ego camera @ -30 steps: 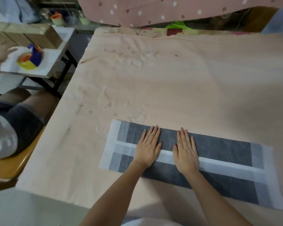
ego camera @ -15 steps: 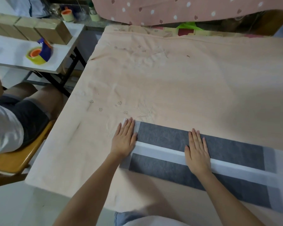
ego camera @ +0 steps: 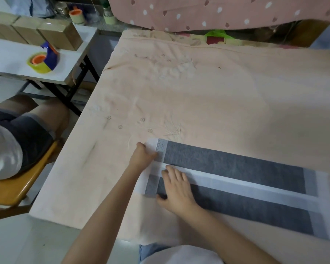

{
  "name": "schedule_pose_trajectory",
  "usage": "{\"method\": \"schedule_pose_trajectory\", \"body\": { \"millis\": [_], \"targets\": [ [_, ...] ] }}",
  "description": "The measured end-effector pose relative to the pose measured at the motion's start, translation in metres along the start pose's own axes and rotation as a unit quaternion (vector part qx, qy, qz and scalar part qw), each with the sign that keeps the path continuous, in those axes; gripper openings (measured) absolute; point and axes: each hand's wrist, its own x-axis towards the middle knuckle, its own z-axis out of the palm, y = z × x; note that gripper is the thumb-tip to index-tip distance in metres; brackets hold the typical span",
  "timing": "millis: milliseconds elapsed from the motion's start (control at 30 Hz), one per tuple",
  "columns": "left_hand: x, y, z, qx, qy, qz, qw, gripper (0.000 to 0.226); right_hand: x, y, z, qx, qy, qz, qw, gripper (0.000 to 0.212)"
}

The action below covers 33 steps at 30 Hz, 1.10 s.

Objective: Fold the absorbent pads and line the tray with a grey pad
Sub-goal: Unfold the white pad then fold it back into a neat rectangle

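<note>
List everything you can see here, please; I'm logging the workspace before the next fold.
grey pad: one, grey with white borders, folded into a long strip, near edge of the table
table cloth: one, peach, covering the work table
tape dispenser: one, yellow, orange and blue, on the white side table
side table: one, white top, black legs, far left
cardboard boxes: a row, brown, back of the side table
patterned fabric: one, pink with white spots, behind the table
seated person: one, left, on an orange chair
left hand: grips the pad's left end
right hand: flat on the pad
</note>
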Motion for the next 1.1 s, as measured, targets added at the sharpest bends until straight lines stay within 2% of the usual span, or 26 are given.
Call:
{"method": "schedule_pose_trajectory", "body": {
  "millis": [100, 233, 333, 400, 533, 667, 800, 1000, 1100],
  "targets": [
    [-0.001, 0.006, 0.001, -0.061, -0.033, -0.043, 0.997, 0.055, 0.011, -0.009, -0.001, -0.012, -0.018, -0.001, 1.0, 0.086],
    [-0.006, 0.013, 0.004, -0.164, -0.079, -0.055, 0.982, 0.029, 0.012, -0.015, -0.002, -0.006, -0.021, 0.035, 0.999, 0.093],
    [-0.013, 0.02, 0.005, -0.191, -0.081, -0.043, 0.977, 0.016, 0.006, -0.017, -0.003, 0.007, -0.032, 0.063, 0.997, 0.101],
    [-0.015, 0.025, 0.006, -0.2, -0.08, -0.043, 0.975, 0.017, 0.003, -0.019, -0.003, 0.047, -0.008, 0.087, 0.995, 0.087],
    [-0.02, 0.035, 0.006, -0.203, -0.084, -0.036, 0.975, 0.02, -0.006, -0.016, -0.01, 0.109, 0.027, 0.105, 0.988, 0.038],
    [-0.026, 0.048, 0.007, -0.202, -0.074, -0.013, 0.977, 0.027, -0.022, -0.003, -0.019, 0.204, 0.017, 0.132, 0.97, 0.015],
    [-0.034, 0.069, 0.016, -0.186, -0.077, 0.024, 0.979, 0.019, -0.04, 0.016, -0.024, 0.291, 0.012, 0.188, 0.938, 0.032],
    [-0.047, 0.101, 0.048, -0.123, -0.095, 0.066, 0.986, 0.013, -0.066, 0.047, -0.029, 0.358, 0.03, 0.257, 0.897, 0.031],
    [-0.056, 0.117, 0.068, -0.041, -0.1, 0.113, 0.988, 0.014, -0.079, 0.064, -0.027, 0.39, 0.036, 0.299, 0.87, 0.034]
  ]
}}
